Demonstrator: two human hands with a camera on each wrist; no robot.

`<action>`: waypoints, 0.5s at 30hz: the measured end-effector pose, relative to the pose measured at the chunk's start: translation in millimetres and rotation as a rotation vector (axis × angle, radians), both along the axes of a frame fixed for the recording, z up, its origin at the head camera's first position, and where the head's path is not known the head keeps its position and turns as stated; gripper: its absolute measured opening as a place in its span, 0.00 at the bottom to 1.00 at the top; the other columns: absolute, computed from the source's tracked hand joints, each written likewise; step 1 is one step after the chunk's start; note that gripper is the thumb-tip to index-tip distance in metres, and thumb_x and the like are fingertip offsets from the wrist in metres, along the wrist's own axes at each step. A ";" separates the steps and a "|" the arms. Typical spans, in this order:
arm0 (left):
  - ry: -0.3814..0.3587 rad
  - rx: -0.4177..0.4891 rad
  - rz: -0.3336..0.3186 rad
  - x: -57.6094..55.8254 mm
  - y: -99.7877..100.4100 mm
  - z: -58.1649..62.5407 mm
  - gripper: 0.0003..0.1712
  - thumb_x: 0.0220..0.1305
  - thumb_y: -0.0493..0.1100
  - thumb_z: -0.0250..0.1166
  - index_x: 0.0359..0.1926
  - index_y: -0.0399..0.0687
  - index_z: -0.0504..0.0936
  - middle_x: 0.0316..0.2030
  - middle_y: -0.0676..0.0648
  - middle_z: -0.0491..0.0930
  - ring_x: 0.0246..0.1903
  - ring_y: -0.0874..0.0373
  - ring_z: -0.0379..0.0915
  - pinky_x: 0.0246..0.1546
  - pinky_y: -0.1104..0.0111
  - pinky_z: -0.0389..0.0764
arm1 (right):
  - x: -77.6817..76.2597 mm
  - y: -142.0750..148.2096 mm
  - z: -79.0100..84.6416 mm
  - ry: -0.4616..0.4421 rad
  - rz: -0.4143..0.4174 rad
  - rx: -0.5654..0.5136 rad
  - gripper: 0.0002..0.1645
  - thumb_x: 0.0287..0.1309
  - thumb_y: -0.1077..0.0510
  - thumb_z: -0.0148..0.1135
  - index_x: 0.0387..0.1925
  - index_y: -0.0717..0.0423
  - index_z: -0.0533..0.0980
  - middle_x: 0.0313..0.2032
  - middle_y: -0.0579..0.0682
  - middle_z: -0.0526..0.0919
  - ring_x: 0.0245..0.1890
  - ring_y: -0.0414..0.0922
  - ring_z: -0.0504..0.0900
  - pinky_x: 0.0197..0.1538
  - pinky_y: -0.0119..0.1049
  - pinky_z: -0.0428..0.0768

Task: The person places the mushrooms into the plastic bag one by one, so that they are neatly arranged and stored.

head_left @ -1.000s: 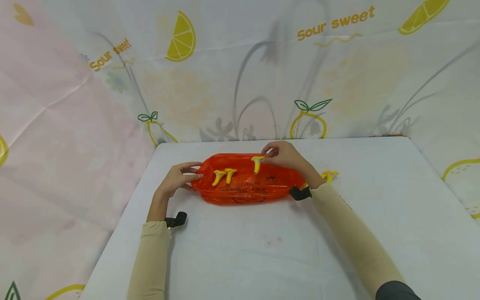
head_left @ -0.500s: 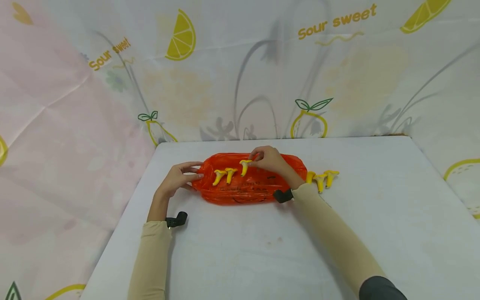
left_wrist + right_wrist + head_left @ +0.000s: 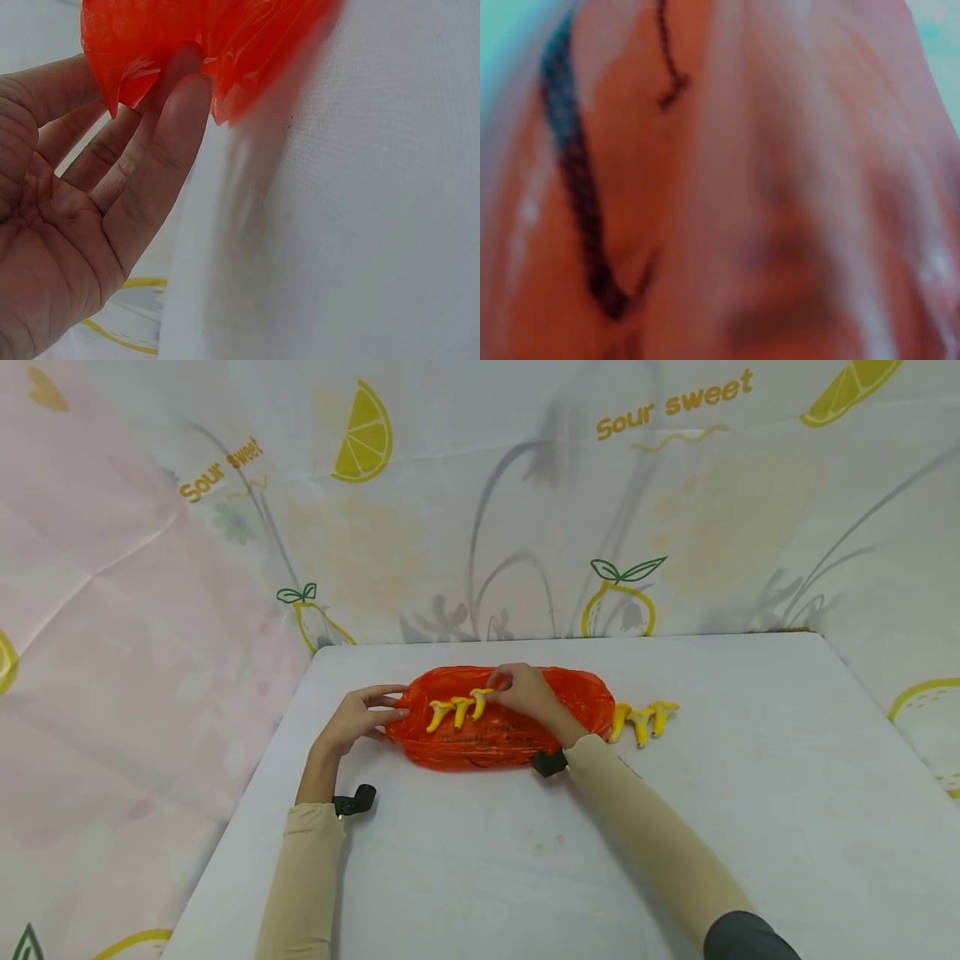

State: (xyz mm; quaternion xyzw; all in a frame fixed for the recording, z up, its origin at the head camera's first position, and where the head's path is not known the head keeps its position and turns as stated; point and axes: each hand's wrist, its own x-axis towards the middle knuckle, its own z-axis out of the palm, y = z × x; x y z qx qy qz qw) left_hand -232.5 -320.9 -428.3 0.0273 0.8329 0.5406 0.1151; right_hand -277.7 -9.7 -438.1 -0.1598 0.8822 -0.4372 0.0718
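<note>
A red plastic bag (image 3: 540, 727) with dark print lies lengthwise on the white table. My left hand (image 3: 349, 720) grips its left end; in the left wrist view the fingers (image 3: 165, 150) hold the bag's crumpled edge (image 3: 142, 45). My right hand (image 3: 527, 693), above the bag, pinches a yellow chanterelle mushroom (image 3: 478, 703) by its cap side. Two similar mushrooms, a left one (image 3: 438, 714) and a middle one (image 3: 461, 712), lie in a row beside it on the bag. The right wrist view shows only blurred red plastic (image 3: 622, 187) with black marks.
Several more chanterelles, such as the outermost one (image 3: 662, 717), lie on the white table (image 3: 487, 860) at the bag's right end. A patterned cloth (image 3: 450, 543) with lemon prints hangs behind the table's far edge.
My right hand has moved left and slightly nearer with its mushroom, bringing it close beside the other two on the bag. The left hand has stayed in place at the bag's end.
</note>
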 end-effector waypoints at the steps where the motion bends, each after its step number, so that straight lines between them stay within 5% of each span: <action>1: 0.000 0.000 0.002 0.2 0.3 0.4 0.29 0.62 0.43 0.70 0.64 0.47 0.76 0.56 0.36 0.77 0.43 0.45 0.82 0.33 0.55 0.86 | 0.6 -1.3 -0.5 0.011 -0.003 0.022 0.11 0.56 0.54 0.72 0.38 0.53 0.83 0.34 0.49 0.83 0.33 0.45 0.80 0.36 0.35 0.80; 15: 0.000 -0.006 0.002 0.7 -1.1 0.4 0.30 0.62 0.44 0.70 0.65 0.47 0.76 0.56 0.36 0.77 0.44 0.46 0.81 0.34 0.56 0.86 | 6.6 -5.6 -0.8 0.047 0.024 0.098 0.13 0.56 0.52 0.72 0.41 0.52 0.83 0.35 0.46 0.84 0.35 0.43 0.80 0.37 0.36 0.80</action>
